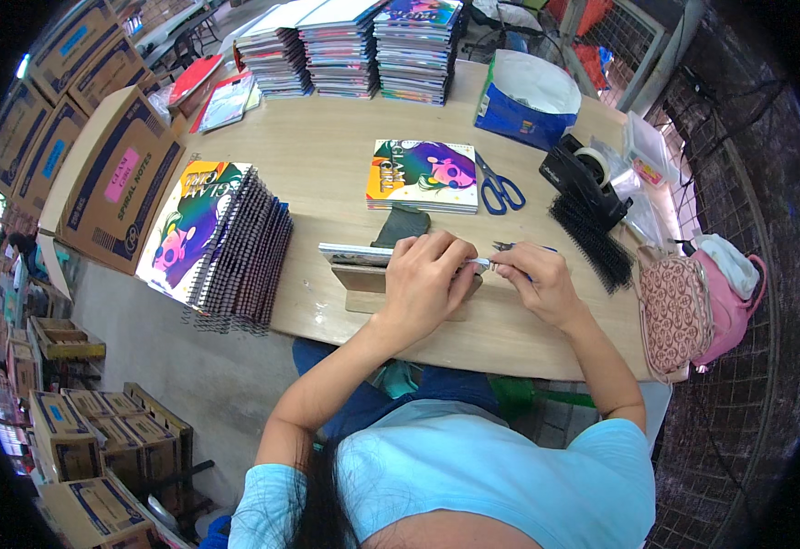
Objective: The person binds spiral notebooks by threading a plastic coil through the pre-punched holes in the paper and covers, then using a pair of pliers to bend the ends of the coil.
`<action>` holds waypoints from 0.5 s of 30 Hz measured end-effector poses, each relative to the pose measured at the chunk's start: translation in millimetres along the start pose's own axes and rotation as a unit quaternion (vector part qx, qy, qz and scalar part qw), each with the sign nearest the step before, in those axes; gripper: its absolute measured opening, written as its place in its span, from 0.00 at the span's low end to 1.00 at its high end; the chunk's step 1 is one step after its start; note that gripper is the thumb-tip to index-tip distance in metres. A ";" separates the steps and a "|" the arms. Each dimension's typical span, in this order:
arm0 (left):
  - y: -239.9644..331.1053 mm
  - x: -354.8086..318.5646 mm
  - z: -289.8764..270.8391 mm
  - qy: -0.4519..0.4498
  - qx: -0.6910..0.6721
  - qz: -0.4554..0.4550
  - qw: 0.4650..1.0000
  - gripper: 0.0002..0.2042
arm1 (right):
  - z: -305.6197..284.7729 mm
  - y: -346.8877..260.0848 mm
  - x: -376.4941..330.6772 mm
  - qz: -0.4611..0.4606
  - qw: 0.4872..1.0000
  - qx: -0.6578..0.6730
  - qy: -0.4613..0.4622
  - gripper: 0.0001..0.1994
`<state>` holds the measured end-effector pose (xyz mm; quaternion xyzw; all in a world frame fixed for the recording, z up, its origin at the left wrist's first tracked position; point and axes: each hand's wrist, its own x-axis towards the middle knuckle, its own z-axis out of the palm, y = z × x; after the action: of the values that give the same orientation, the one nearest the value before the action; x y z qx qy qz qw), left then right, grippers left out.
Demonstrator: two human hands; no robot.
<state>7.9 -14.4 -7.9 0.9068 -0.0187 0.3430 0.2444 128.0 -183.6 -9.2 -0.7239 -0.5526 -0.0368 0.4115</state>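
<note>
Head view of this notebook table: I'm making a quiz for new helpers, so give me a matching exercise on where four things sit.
Things:
1. scissors
2. tape dispenser
3. cardboard box
4. pink bag

Places:
A. off the table's left edge
B. right of the lone colourful notebook
C. off the table's right edge
D. far right of the tabletop, by the black binding coils

Pairs: 1-B, 2-D, 3-A, 4-C

On the table (pixel 327 156), my left hand (pixel 427 279) and right hand (pixel 537 279) meet over a notebook (pixel 363 256) near me, spiral notebooks (pixel 226 242) left, scissors (pixel 500 188) and tape dispenser (pixel 587 174) far right, stacked notebooks (pixel 354 46) farthest.
</note>
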 end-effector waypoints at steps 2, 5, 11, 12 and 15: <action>1.4 0.5 -0.3 -0.002 0.002 -0.007 1.000 0.05 | -0.3 -1.1 2.7 -0.063 0.997 -0.040 0.021 0.09; 3.2 1.9 -1.0 -0.004 0.002 -0.013 1.000 0.05 | -3.3 -0.8 7.2 -0.111 0.990 -0.073 0.034 0.10; -0.7 2.2 0.7 -0.006 -0.015 0.000 1.000 0.06 | -6.8 -10.3 10.7 0.138 0.983 0.113 -0.035 0.06; -1.6 1.7 -0.9 -0.009 -0.021 -0.002 1.000 0.06 | -4.9 -10.4 10.6 0.117 0.987 0.106 -0.012 0.06; -1.7 0.4 -2.5 -0.009 -0.036 0.007 0.999 0.06 | -11.5 -10.5 15.6 0.138 0.979 0.097 -0.118 0.05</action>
<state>7.1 -11.7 -6.8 0.9002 -0.0398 0.3360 0.2742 129.9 -178.4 12.1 -0.7493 -0.4926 0.1593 0.4128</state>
